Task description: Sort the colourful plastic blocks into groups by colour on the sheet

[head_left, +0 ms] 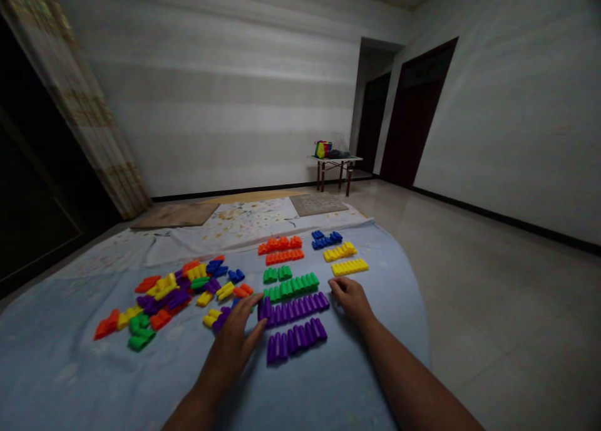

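Observation:
My left hand reaches to the left end of a row of purple plastic tube-shaped blocks. Its thumb and forefinger grip the purple block at that end, one on each side. At the right end of the same row, my right hand rests with its fingers curled in, and nothing shows in them. A second purple row lies nearer to me. Just beyond the hands are green blocks, with orange rows farther back. Yellow rows and blue blocks lie beyond my right hand.
A loose heap of mixed-colour blocks spreads left of my left hand. The light blue cloth covers a table with a rounded right edge. Two flat boards lie at its far side. A small table stands by the far wall.

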{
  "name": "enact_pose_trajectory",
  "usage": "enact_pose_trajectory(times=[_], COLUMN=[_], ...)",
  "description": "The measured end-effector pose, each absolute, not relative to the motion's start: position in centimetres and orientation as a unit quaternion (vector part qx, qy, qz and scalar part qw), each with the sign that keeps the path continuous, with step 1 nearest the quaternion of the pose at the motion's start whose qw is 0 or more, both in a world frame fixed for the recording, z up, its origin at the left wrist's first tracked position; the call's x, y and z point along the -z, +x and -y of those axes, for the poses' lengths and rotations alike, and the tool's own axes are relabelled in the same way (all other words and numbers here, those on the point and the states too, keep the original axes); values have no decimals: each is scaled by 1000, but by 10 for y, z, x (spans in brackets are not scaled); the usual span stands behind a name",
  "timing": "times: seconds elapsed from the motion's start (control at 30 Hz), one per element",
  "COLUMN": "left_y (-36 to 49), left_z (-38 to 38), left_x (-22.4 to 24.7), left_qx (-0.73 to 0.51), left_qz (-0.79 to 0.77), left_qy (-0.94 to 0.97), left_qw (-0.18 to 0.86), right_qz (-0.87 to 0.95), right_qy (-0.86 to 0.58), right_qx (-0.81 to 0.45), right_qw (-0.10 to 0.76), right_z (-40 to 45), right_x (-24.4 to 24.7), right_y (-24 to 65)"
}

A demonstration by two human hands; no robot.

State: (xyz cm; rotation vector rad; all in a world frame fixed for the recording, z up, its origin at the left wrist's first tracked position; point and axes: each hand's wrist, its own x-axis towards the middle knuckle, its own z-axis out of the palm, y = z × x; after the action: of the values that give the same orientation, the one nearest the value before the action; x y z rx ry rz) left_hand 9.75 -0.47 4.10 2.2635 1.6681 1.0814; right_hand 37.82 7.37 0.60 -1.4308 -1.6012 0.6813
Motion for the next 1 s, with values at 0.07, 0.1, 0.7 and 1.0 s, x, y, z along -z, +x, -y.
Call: enact_pose_trajectory(times=[0.07, 0.1, 0.7, 1.0], left_y=[115, 126, 216, 144], left_z=[-3, -6, -29, -14], left_x=[-49, -53, -46, -61], left_qx=[-352, -347, -261, -342], left_qz=[-544, -538, -540, -596], left_qy=[756, 760, 786, 725], left_qw=[94, 110, 151, 41], right_qz=[633, 631, 637, 625], right_qy=[-573, -571, -555, -560], right_qx=[-278, -279, -291, -314], right_qw=[440, 445, 449, 444], right_z=[-75, -75, -77, -80], right_x=[-6, -6, -4, 3], right_y=[379, 379, 383, 385])
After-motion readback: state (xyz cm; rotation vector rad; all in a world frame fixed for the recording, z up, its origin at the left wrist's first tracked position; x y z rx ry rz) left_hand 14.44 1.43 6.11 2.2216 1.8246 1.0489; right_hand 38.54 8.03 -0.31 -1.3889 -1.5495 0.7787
